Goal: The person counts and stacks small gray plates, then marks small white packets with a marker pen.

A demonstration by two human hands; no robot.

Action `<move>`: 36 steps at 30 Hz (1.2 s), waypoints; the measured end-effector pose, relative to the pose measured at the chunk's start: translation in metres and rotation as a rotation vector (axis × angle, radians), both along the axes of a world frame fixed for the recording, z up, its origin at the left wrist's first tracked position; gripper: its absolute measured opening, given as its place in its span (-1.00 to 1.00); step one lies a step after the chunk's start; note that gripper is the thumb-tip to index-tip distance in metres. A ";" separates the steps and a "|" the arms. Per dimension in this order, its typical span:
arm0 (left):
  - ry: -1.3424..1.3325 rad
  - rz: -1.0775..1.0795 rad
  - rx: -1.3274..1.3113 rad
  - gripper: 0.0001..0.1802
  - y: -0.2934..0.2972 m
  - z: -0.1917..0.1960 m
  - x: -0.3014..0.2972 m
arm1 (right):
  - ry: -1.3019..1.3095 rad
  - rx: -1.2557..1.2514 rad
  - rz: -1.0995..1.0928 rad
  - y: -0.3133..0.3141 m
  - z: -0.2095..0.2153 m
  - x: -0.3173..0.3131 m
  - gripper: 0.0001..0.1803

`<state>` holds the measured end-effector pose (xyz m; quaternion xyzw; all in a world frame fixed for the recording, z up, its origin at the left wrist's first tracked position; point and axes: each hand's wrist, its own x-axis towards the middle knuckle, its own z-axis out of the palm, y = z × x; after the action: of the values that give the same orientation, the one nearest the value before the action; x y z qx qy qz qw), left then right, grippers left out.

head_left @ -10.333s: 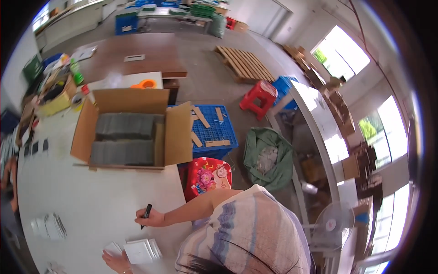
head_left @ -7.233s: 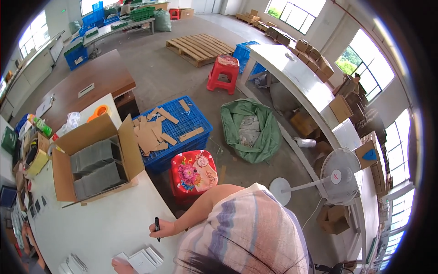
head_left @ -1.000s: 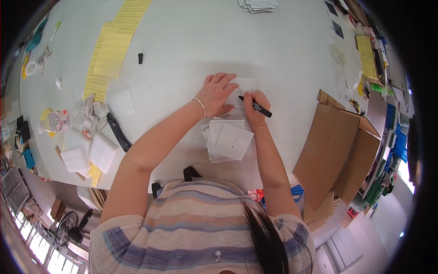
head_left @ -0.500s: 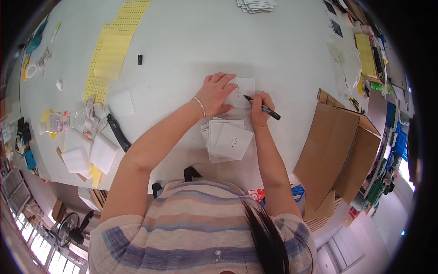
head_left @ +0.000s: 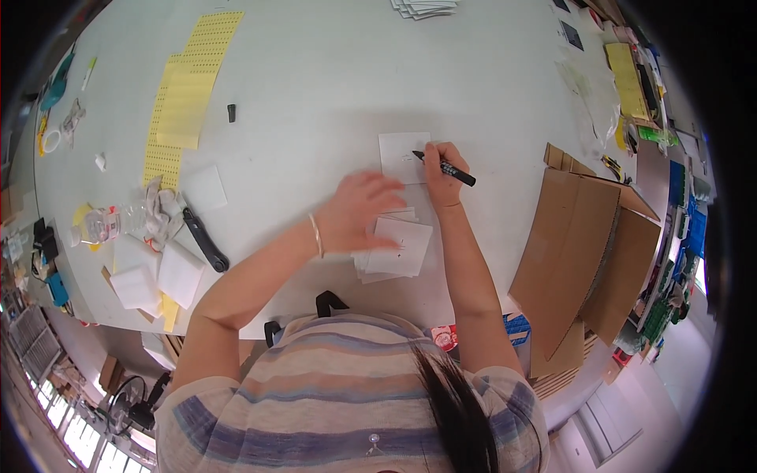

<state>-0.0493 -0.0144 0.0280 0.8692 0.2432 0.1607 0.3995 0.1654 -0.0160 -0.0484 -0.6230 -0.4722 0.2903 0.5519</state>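
Note:
My right hand [head_left: 446, 169] grips a black marker [head_left: 456, 173], its uncapped tip over a square white card [head_left: 396, 146] with small dark marks. My left hand [head_left: 359, 211], blurred by motion, has its fingers apart between that card and a loose stack of white cards [head_left: 410, 251] nearer my body. Its thumb reaches over the top card, and I cannot tell whether it touches. A small black cap [head_left: 231, 113] stands off to the left on the table.
On the left lie yellow perforated sheets [head_left: 192, 98], a black-handled cutter [head_left: 203, 240], a plastic bottle [head_left: 102, 225] and folded white pieces [head_left: 181, 274]. An open cardboard box [head_left: 564, 252] stands to the right. More white cards [head_left: 424, 8] sit at the far edge.
My left hand has lifted off the card and come back toward the stack near me. The marker in my right hand has shifted slightly up and left.

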 end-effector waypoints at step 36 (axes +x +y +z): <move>0.186 0.203 0.277 -0.34 0.032 -0.048 0.031 | -0.328 0.029 0.078 -0.021 0.004 -0.004 -0.78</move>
<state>-0.0183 0.0179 -0.0198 0.8981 0.3408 0.1511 0.2335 0.1616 -0.0374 -0.0441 -0.6351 -0.5839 0.1992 0.4648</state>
